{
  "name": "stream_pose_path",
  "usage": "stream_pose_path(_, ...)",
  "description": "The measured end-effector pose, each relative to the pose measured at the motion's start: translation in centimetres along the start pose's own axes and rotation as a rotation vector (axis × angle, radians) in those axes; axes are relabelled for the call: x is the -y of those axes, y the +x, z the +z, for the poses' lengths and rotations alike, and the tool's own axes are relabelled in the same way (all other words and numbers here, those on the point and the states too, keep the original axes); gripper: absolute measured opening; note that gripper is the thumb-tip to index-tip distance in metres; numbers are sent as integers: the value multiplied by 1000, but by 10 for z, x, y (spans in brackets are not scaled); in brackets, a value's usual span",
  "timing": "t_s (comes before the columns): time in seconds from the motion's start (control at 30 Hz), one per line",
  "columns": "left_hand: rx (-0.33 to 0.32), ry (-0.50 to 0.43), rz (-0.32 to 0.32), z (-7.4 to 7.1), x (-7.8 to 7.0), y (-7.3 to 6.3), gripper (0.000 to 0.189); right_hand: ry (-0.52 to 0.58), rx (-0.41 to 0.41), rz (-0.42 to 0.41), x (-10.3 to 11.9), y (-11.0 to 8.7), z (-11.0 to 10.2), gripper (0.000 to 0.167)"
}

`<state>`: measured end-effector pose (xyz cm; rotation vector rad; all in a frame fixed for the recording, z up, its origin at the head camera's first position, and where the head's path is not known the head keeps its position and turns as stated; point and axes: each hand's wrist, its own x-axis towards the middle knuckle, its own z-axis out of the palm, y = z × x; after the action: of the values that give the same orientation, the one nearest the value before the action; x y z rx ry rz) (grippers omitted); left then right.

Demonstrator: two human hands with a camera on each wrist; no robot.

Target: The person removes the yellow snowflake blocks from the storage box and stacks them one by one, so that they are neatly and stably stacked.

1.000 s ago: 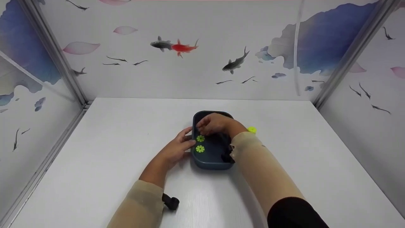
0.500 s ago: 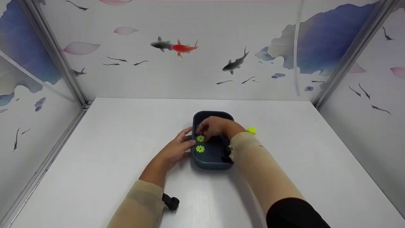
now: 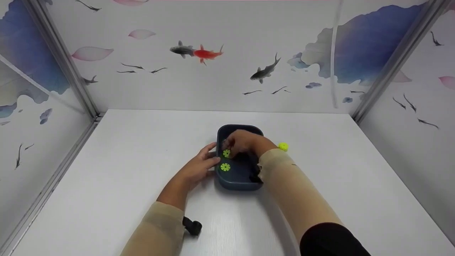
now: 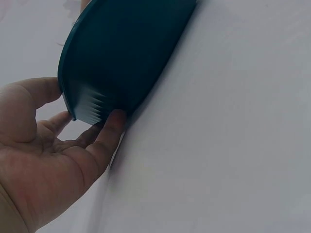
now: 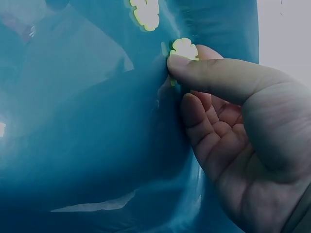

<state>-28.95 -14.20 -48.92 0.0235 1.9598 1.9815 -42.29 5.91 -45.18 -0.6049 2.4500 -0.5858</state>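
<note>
A dark blue-green rectangular bin [image 3: 237, 185] stands on the white table. My left hand [image 3: 199, 167] is at its left side with fingers spread; in the left wrist view the fingertips [image 4: 116, 118] touch the outer wall and the thumb is by the rim. My right hand [image 3: 242, 141] reaches inside the bin. In the right wrist view its thumb and index finger pinch a yellow-green flower-shaped plastic disc [image 5: 185, 48] close to the bin's side wall. A second such disc [image 3: 225, 167] lies on the bin floor, nearer the front.
Outside the bin, a bright yellow piece [image 3: 283, 147] sits on the table [image 3: 106, 185] just beyond my right wrist. White panels printed with fish and petals enclose the back and sides. A black wrist camera [image 3: 192, 227] sticks out from my left sleeve.
My right fingers have drawn slightly toward the front of the bin onto the farther disc, which has shifted and turned a little. The left hand and the bin have stayed put.
</note>
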Motion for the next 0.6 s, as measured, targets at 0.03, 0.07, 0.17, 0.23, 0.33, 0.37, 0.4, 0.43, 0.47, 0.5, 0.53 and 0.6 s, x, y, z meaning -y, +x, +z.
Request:
stream_pose_path(0.03, 0, 0, 0, 0, 0, 0, 66, 1, -6, 6, 0, 0, 0, 37)
stream_pose_path(0.07, 1, -2, 0, 0, 0, 0, 66, -1, -15, 7, 0, -1, 0, 36)
stream_pose_path(0.17, 6, -5, 0, 0, 0, 0, 66, -10, -54, 0, -2, -2, 0, 34)
stream_pose_path(0.23, 6, -6, -6, 0, -1, -1, 66, -11, -85, -11, -4, -3, 0, 32)
stream_pose_path(0.33, 8, -2, -7, 0, -1, -1, 67, -6, -114, -31, -5, -4, -2, 28)
stream_pose_path(0.37, 6, -4, -12, 0, -1, 0, 67, 0, -117, -34, -5, -5, -3, 28)
stream_pose_path(0.4, 6, -3, -12, 0, -1, 0, 67, 15, -119, -31, -5, -5, -4, 28)
stream_pose_path(0.43, 6, -3, -10, 0, -1, 0, 66, 28, -124, -28, -4, -6, -5, 28)
stream_pose_path(0.47, 7, -3, -7, 0, -1, 0, 66, 45, -130, -28, -4, -7, -7, 28)
stream_pose_path(0.5, 7, -2, -4, 0, -1, 0, 66, 68, -140, -24, -2, -9, -9, 29)
stream_pose_path(0.53, 3, -3, -5, -1, -1, 1, 66, 98, -155, -21, -1, -10, -12, 29)
stream_pose_path(0.6, -2, -4, -5, -1, 0, 1, 66, 197, -200, -16, 2, -15, -17, 28)
